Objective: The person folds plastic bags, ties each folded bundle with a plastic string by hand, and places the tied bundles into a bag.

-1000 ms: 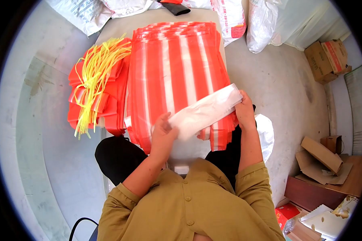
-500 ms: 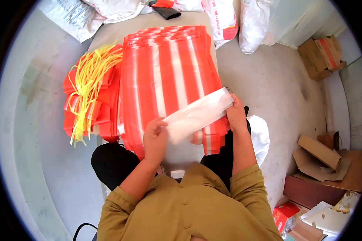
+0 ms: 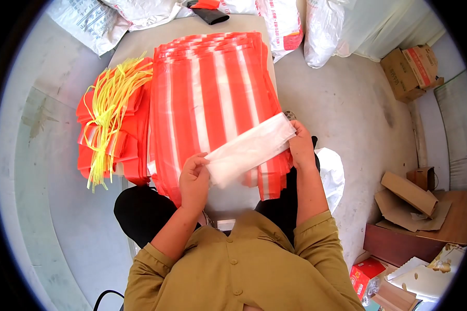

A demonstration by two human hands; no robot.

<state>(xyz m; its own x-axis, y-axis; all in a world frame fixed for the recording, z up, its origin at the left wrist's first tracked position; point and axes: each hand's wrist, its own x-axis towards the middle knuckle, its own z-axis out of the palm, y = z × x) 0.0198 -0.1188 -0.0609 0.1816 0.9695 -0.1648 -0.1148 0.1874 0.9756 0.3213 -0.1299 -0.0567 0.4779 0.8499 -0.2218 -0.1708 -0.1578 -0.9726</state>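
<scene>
A whitish, see-through plastic bag (image 3: 250,150), long and folded flat, is stretched at a slant between my two hands. My left hand (image 3: 194,179) pinches its lower left end between thumb and fingers. At the upper right end, my right hand (image 3: 302,146) grips the edge, fingers closed. Beneath the bag lies a broad stack of red plastic sheets with clear stripes (image 3: 184,103), on a low table (image 3: 140,32). Left of that stack sit folded red bundles (image 3: 131,147), with a bunch of yellow ties (image 3: 109,116) draped over them.
Several white sacks (image 3: 277,26) stand beyond the table, with a black and red item (image 3: 213,15) near its far edge. Cardboard boxes (image 3: 404,75) are at the far right. Opened cardboard (image 3: 410,202) and a red box (image 3: 366,274) are at the lower right.
The left fingers have closed onto the bag's near end, where they were looser before. The bag is still held between both hands; the whole view has shifted slightly.
</scene>
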